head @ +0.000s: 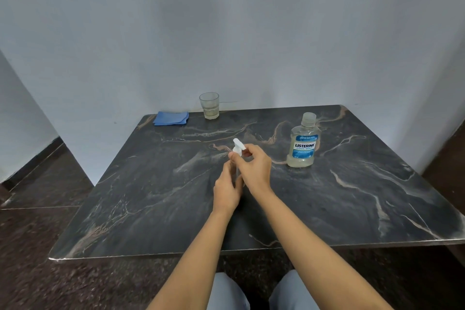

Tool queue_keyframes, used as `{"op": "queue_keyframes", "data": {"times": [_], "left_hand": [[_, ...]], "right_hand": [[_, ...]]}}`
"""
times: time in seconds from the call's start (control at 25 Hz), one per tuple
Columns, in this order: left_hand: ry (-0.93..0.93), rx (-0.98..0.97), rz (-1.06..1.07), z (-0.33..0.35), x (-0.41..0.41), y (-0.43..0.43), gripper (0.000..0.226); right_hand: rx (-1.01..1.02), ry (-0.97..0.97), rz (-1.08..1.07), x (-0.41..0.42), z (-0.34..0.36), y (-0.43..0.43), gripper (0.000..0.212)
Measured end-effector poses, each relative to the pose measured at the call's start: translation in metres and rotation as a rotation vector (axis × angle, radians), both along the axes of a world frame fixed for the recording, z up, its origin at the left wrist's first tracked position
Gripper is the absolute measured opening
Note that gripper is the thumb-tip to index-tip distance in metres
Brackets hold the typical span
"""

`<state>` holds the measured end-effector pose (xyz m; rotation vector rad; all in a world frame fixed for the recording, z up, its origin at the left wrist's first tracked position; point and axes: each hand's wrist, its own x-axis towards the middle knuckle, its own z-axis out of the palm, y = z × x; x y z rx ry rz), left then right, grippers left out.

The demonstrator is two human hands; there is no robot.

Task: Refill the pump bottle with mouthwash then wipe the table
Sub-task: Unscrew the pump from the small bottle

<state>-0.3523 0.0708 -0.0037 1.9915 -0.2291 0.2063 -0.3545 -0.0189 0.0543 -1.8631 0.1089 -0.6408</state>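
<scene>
Both hands hold the small clear pump bottle with white pump head (238,146), near the middle of the dark marble table (151,196).
The left hand (227,186) grips its body and the right hand (254,168) pinches the head. A hard twist can make the thin bottle slip or tip. The clear plastic mouthwash bottle with blue label (303,145) stands capped nearby on the right.

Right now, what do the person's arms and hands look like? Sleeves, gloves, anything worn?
Left forearm and right forearm are bare down to the frame edge; no sleeves show. Left hand and right hand are ungloved, with no watch, ring or band visible. Pale grey-blue trousers show at the knees.
</scene>
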Motion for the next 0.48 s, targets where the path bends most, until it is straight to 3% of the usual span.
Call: {"op": "queue_keyframes", "data": {"times": [0.16,0.28,0.48], "left_hand": [[-0.023,0.010,-0.032,0.002,0.000,0.002,0.040],[-0.033,0.013,-0.015,0.002,-0.002,0.000,0.035],[-0.005,-0.007,-0.026,0.003,-0.004,0.000,0.047]], "right_hand": [[-0.070,0.015,0.136,0.002,-0.002,-0.011,0.020],[0.023,0.097,0.250,0.000,0.001,-0.018,0.024],[0.051,0.122,0.316,-0.002,0.005,-0.020,0.027]]}}
